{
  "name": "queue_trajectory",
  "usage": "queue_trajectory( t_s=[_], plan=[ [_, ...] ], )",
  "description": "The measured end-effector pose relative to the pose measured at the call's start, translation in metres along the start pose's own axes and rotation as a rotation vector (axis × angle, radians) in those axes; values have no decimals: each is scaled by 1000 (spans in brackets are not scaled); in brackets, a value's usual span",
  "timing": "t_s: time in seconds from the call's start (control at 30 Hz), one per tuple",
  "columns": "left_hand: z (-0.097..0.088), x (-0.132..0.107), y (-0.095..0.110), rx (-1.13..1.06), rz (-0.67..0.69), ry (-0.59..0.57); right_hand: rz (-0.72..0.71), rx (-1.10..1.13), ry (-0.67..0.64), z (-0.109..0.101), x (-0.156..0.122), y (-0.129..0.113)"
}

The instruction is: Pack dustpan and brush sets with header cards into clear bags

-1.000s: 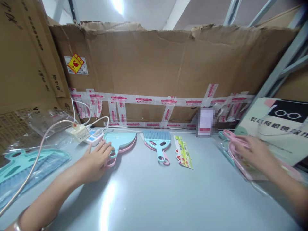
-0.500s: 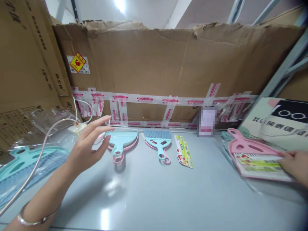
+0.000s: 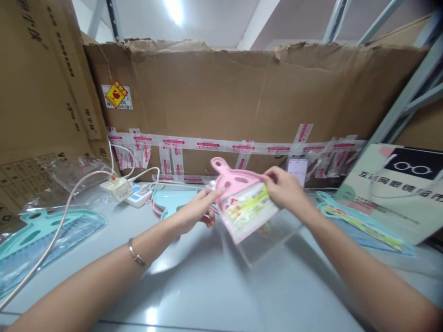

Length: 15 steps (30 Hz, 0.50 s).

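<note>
A pink dustpan set (image 3: 238,196) in a clear plastic bag, with a printed label on it, is held up over the middle of the grey table (image 3: 214,286). My right hand (image 3: 282,186) grips its right edge. My left hand (image 3: 195,212) pinches its left edge near the bag. Behind my left hand a teal dustpan (image 3: 169,200) lies flat on the table, stacked on a pink one. A small brush and a label card seen earlier are hidden behind the bag.
A bagged teal dustpan set (image 3: 360,221) lies at the right, by a printed paper bag (image 3: 401,193). Another bagged teal set (image 3: 41,240) lies at the left. A power strip (image 3: 129,192) with cables and a phone (image 3: 299,168) stand against the taped cardboard wall (image 3: 242,101).
My right hand has carried the bagged pink dustpan set from the right side to the middle and lifted it. My left hand left the teal dustpan and took hold of the bag's left edge.
</note>
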<state>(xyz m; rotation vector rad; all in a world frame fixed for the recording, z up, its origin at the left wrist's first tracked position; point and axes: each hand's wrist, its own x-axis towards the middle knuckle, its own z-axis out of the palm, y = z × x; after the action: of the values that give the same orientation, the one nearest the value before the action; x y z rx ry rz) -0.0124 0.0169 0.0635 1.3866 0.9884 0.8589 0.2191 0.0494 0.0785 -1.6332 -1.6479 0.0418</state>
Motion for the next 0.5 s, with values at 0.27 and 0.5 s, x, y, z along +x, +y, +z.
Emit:
queue_trajectory(
  t_s=[0.27, 0.5],
  plan=[
    [-16, 10, -22, -108, 252, 446, 0, 760, 132, 50, -44, -4],
    [-8, 9, -35, -7, 467, 559, 378, 1116, -495, 72, -65, -19]
  ],
)
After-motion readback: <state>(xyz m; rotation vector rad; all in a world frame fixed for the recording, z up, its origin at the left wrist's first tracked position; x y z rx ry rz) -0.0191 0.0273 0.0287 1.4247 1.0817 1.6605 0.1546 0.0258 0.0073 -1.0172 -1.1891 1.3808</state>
